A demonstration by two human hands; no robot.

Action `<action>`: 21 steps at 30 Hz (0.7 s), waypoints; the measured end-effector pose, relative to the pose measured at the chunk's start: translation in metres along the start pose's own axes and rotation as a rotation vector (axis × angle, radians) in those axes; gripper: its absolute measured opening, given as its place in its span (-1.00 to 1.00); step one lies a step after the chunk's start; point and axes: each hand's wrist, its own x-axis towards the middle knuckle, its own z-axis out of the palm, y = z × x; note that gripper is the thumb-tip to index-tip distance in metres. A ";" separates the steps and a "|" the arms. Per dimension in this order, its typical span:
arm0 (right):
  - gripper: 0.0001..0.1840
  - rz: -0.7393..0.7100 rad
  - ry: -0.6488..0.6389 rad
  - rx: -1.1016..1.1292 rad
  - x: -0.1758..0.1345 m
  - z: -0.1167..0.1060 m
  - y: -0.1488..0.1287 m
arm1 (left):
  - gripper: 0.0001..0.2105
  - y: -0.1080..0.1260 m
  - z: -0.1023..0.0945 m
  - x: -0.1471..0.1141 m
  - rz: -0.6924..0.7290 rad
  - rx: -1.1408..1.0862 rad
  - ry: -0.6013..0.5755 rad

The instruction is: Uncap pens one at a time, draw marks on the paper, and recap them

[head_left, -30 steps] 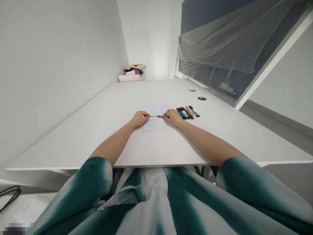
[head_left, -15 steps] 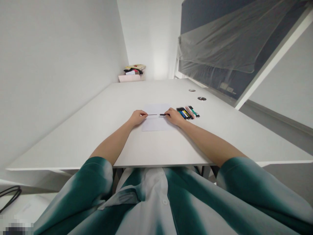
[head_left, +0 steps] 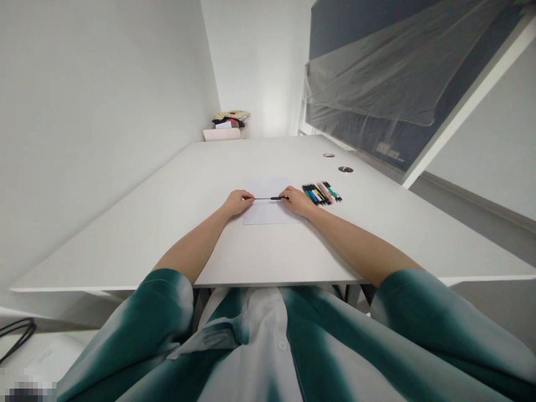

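My left hand point(head_left: 238, 203) pinches the left end of a thin dark pen refill point(head_left: 262, 198) between thumb and fingers. My right hand point(head_left: 296, 201) is closed around a black pen barrel point(head_left: 275, 198), which points left out of the fingers. The two lie in one line, and the refill's right end meets the barrel's left end; how far it sits inside is too small to tell. Both are held above a white sheet of paper point(head_left: 270, 216) on the table. Just right of my right hand lies a row of several pens point(head_left: 319, 193).
The white table point(head_left: 167, 223) runs up to the wall at the left. Two round metal cable covers point(head_left: 345, 169) are set in its far right part. A box with piled items point(head_left: 224, 133) stands at the back. A plastic-covered dark panel point(head_left: 368, 72) rises at the right.
The gap between the refill and the pen barrel has closed; their ends now meet. Both hands have moved slightly nearer to each other and toward me.
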 end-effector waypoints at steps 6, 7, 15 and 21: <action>-0.73 -0.060 -0.022 -0.006 -0.003 0.000 -0.011 | -0.77 0.012 0.006 -0.001 0.069 0.014 -0.031; -0.72 -0.065 -0.024 -0.006 -0.003 0.000 -0.013 | -0.77 0.014 0.006 -0.002 0.077 0.015 -0.032; -0.71 -0.080 -0.025 0.009 -0.005 0.000 -0.016 | -0.77 0.025 0.011 -0.003 0.071 0.004 -0.021; -0.70 -0.083 -0.018 0.017 -0.004 0.001 -0.014 | -0.73 0.021 0.013 -0.001 0.056 -0.015 -0.020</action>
